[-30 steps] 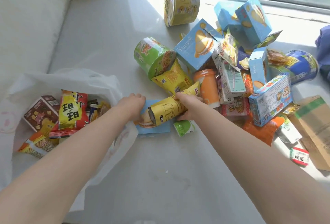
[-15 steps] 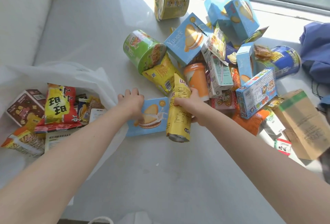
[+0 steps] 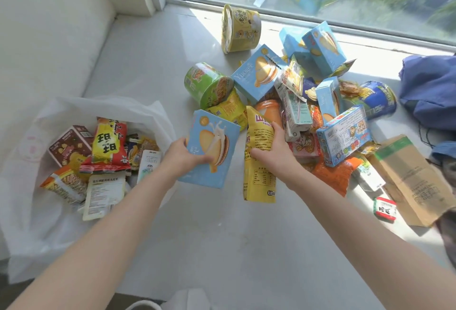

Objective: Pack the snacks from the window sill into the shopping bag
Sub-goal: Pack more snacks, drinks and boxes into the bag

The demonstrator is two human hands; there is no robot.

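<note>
My left hand [image 3: 183, 156] grips a light blue biscuit box [image 3: 209, 149] by its left edge and holds it tilted above the sill. My right hand [image 3: 274, 154] is closed around a tall yellow snack pouch [image 3: 259, 161], which stands upright. The white shopping bag [image 3: 61, 109] lies open at the left with several snack packets inside, among them a red and yellow packet [image 3: 109, 144] and a brown box [image 3: 69, 144]. A pile of snacks covers the sill at the right, including a green cup [image 3: 207, 85] and a yellow tub [image 3: 240, 29].
A cardboard box [image 3: 414, 181] lies at the right edge, with blue cloth [image 3: 429, 89] behind it. A small red packet [image 3: 385, 209] sits near the box. The window frame [image 3: 296, 17] runs along the back, and a white cushion [image 3: 44, 38] stands at the left.
My left hand has taken hold of the blue biscuit box and lifted it off the sill. My right hand has turned the yellow pouch upright and still holds it.
</note>
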